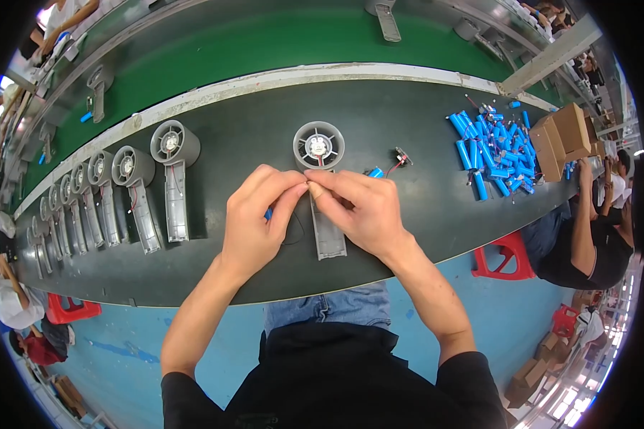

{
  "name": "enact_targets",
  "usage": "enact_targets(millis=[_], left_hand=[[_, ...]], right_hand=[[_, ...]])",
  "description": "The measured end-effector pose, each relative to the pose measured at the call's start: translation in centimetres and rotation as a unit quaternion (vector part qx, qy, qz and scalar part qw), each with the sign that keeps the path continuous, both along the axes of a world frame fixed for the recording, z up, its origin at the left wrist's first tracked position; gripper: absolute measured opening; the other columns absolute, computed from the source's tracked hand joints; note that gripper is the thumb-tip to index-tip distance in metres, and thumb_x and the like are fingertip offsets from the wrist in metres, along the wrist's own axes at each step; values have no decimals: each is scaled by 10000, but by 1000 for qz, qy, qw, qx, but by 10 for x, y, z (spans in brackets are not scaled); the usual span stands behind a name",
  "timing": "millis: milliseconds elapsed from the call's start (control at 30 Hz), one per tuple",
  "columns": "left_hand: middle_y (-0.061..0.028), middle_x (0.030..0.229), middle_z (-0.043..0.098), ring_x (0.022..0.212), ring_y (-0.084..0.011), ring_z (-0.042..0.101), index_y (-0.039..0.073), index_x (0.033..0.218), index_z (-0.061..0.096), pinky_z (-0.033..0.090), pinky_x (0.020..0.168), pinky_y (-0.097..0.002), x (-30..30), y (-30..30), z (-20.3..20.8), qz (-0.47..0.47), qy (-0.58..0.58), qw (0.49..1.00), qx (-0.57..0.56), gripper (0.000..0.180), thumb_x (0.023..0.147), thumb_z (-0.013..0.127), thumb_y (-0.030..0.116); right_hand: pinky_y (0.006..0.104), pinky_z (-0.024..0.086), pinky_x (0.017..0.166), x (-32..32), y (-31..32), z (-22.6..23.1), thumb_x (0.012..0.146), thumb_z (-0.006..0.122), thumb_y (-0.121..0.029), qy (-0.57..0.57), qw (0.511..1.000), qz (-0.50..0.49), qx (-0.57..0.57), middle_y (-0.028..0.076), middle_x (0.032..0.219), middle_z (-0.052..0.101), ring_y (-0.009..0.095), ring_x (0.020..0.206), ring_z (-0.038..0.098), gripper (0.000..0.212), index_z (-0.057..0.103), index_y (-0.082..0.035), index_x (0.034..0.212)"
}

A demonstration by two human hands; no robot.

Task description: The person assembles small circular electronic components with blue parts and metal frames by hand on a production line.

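A grey handheld fan housing (329, 239) lies in front of me, its round head away from me and its open handle toward me. Above the handle my left hand (259, 214) and my right hand (365, 212) meet fingertip to fingertip, both pinched. Whatever sits between the fingertips is too small and covered to name; it may be thin wire. Part of a blue cylindrical battery (267, 214) shows by my left palm, mostly hidden, and a thin dark wire loops below it. Right of the fan head, another blue battery (376, 172) lies near a small circuit board (403, 156) with a red wire.
Several similar fan housings (175, 204) stand in a row along the left of the dark table (243, 107). A heap of blue batteries (497, 154) lies at the right beside a cardboard box (551, 146). Beyond a pale rail (279, 74) runs a green conveyor belt (265, 43) carrying more housings.
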State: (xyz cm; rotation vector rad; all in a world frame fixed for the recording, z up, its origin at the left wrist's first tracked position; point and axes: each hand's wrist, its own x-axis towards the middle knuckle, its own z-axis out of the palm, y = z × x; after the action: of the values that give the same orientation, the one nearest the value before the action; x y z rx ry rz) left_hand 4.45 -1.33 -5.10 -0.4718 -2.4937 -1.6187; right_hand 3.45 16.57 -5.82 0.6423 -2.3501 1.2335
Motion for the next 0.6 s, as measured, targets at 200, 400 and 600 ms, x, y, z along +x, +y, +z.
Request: enact_targets(millis=[200, 400, 600], left_hand=[[-77, 814, 630, 673, -183, 599, 18, 1001, 685, 491, 598, -309, 3, 1, -2, 23, 124, 990, -59, 145, 858, 693, -8], [-142, 1035, 732, 898, -183, 726, 6, 1148, 688, 573, 768, -260, 10, 2, -6, 62, 10, 996, 56, 310, 841, 711, -29], [-150, 1049, 729, 961, -196, 717, -15, 1143, 698, 590, 823, -277, 10, 2, -7, 22, -38, 994, 99, 310, 835, 711, -52]], right_hand=[[222, 394, 455, 1, 4, 3, 804, 766, -54, -94, 994, 23, -57, 21, 650, 628, 48, 495, 504, 150, 742, -14, 946], [191, 352, 451, 2, 2, 8, 769, 758, -14, -141, 987, 0, -81, -7, 629, 592, 13, 500, 464, 116, 725, 15, 875], [186, 347, 451, 2, -1, 8, 772, 747, -1, -125, 988, -14, -91, -8, 627, 590, 11, 504, 473, 93, 721, 6, 862]])
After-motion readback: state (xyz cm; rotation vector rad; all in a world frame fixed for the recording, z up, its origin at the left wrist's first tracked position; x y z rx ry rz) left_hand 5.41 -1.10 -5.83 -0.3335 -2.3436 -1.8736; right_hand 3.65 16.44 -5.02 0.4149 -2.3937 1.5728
